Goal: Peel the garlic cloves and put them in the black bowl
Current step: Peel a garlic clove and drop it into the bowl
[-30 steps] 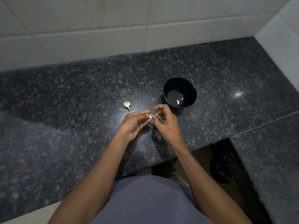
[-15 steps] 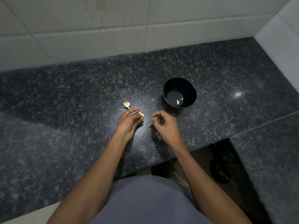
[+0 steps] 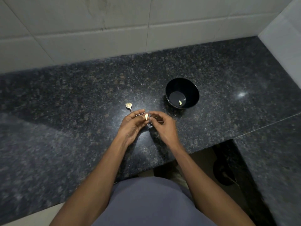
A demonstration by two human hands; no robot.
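Far right, black bowl (image 3: 182,92): one peeled garlic clove (image 3: 180,102) inside.
Left hand (image 3: 132,126): pinches garlic clove (image 3: 146,117).
Right hand (image 3: 164,126): fingers curled; grip unclear.
Granite counter (image 3: 73,98): garlic piece (image 3: 128,105) left of bowl.
Wall (image 3: 97,30): pale tiles.

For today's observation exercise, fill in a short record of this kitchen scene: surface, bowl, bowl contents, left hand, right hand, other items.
surface: dark speckled counter
bowl: black bowl, upright, right of the hands
bowl contents: one peeled clove
left hand: left hand pinches a garlic clove
right hand: right hand, fingertips curled beside that clove
other items: garlic piece lying on the counter
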